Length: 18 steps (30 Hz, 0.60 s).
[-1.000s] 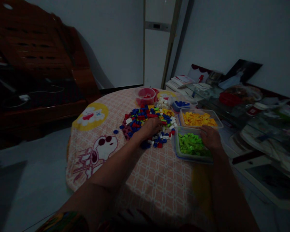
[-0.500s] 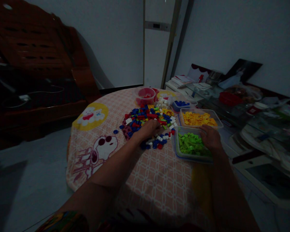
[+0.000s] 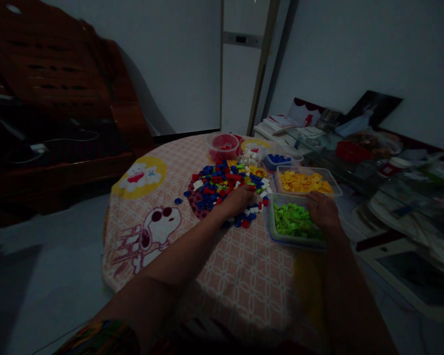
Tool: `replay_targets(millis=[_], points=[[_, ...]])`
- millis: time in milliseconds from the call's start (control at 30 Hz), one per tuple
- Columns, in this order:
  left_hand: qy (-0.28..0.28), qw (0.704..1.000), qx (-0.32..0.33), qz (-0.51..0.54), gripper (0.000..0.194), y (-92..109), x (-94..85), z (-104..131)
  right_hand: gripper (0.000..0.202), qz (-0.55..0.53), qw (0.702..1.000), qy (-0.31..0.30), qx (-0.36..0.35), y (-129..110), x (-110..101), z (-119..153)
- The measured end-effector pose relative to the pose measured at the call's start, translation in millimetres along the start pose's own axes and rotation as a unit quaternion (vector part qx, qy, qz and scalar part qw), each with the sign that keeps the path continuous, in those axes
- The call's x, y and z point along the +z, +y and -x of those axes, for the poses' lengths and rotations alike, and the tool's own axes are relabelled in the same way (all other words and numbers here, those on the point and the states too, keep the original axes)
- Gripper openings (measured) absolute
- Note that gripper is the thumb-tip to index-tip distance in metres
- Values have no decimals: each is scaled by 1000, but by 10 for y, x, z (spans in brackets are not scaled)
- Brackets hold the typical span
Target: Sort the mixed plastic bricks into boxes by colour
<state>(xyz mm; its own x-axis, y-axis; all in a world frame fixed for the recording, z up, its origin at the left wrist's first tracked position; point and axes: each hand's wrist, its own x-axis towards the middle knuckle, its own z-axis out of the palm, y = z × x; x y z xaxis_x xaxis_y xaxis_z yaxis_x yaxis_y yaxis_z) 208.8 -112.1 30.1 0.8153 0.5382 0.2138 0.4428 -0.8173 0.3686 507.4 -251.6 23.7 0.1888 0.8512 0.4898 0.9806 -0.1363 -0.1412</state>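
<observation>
A pile of mixed toy building bricks (image 3: 216, 180) in red, blue, white, yellow and green lies on the table. My left hand (image 3: 239, 201) reaches over its near right side, fingers curled down among the bricks. What those fingers pinch, if anything, is hidden. At the right, my right hand (image 3: 322, 209) is closed on the rim of a clear plastic container (image 3: 272, 231). Green bricks (image 3: 294, 220) fill this container. Just behind it stands another clear container (image 3: 335, 182) with yellow bricks (image 3: 303, 182).
A pink round tub (image 3: 214, 150) holds a few red pieces at the back. Beside it are white bricks (image 3: 250, 157) and a container of blue bricks (image 3: 278, 159). A cluttered glass table (image 3: 340, 167) adjoins on the right. Loose blue discs (image 3: 178, 201) lie left of the pile.
My left hand has moved a little to the right across the near side of the pile. My right hand stays at the green bricks' container.
</observation>
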Motion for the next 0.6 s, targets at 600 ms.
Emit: replay_targets(millis=[600], points=[[76, 992, -79, 61, 27, -16, -56, -14, 35, -13, 1000, 3, 9, 0, 17, 4]])
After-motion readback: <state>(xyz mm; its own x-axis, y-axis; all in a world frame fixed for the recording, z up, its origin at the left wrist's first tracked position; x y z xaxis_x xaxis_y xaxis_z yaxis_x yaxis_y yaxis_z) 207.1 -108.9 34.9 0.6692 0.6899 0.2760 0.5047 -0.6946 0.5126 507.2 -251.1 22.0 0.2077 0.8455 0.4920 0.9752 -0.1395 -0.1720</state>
